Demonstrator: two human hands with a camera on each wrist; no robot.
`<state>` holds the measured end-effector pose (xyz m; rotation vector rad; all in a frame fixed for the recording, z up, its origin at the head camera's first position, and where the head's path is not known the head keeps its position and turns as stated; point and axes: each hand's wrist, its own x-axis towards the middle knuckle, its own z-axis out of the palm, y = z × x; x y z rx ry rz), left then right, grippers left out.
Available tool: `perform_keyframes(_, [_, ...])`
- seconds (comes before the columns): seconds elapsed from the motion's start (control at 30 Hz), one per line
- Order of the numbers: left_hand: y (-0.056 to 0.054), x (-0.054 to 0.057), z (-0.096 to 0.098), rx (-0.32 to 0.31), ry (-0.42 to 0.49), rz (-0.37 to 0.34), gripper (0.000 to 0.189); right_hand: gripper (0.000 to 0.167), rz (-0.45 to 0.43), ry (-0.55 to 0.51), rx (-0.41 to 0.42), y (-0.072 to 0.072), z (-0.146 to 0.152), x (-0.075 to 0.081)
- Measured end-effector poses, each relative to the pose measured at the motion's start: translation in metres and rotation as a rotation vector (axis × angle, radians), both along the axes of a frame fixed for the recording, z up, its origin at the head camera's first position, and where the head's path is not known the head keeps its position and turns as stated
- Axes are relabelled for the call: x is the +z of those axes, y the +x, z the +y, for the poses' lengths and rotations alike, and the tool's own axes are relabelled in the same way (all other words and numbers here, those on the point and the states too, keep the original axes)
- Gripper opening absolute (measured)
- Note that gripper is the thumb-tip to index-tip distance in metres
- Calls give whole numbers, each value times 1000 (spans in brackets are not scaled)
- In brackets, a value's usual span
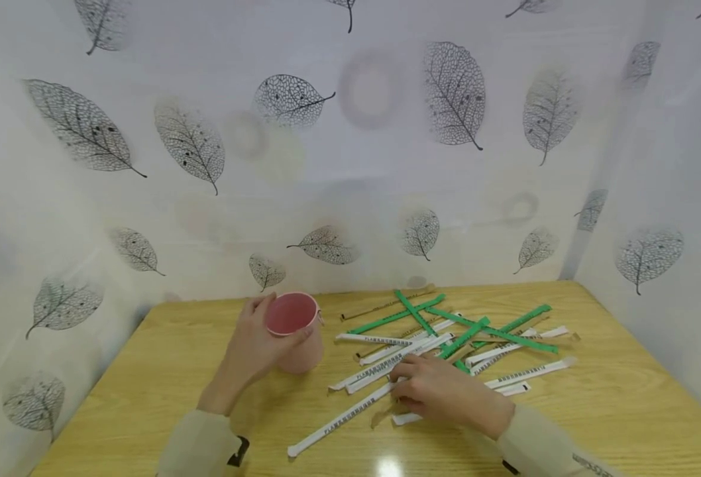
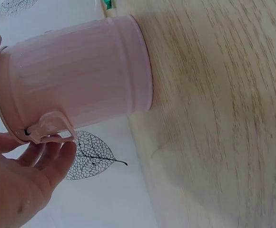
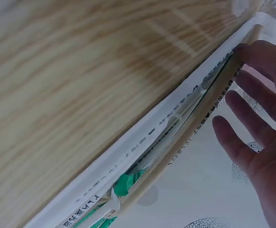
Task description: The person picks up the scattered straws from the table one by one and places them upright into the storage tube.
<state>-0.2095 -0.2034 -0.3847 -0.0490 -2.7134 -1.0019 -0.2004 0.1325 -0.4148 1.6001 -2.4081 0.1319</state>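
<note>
A small pink bucket (image 1: 300,351) with a loop handle stands upright on the wooden table, its mouth facing up. My left hand (image 1: 261,341) grips it near the rim, thumb on one side and fingers on the other; the left wrist view shows the fingers by the bucket's handle (image 2: 52,128). Over the pile of paper-wrapped straws, my right hand (image 1: 431,387) reaches down. Its fingertips touch or nearly touch a brown-wrapped straw (image 3: 190,130) beside a white-wrapped straw (image 3: 142,147). The right thumb's grip is hard to make out.
Several white, green and brown wrapped straws lie crossed on the table (image 1: 165,384), among them a green one (image 1: 464,338) and a long white one (image 1: 338,421) toward the front. A leaf-printed curtain (image 1: 356,165) surrounds the table's back and sides.
</note>
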Motion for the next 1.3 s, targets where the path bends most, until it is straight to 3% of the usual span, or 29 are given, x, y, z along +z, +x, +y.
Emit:
perform_keyframes(0.17, [-1,-2,-5,-18,49,-11,102,16,56,-184,98,-4,-5,7])
perform_keyframes(0.43, [-1,-7,-10,-26,71,-1,95,46,127,-423,203,-14,-7,40])
perform_keyframes(0.6, [0,-11,-13,-41,63,26,91,59,153,-473,164,-24,-5,61])
perform_keyframes(0.7, [2,-10,-16,-60,69,42,88,53,146,-496,128,-28,-5,74])
perform_keyframes(0.93, [10,-8,-15,-125,56,67,81,52,22,-742,147,-37,-9,102])
perform_keyframes(1.1, [21,-5,-15,-157,47,56,80,52,-44,-928,108,-41,-23,123])
perform_keyframes(1.3, [28,-2,-16,-165,4,53,87,50,-225,-1123,97,-44,-51,142])
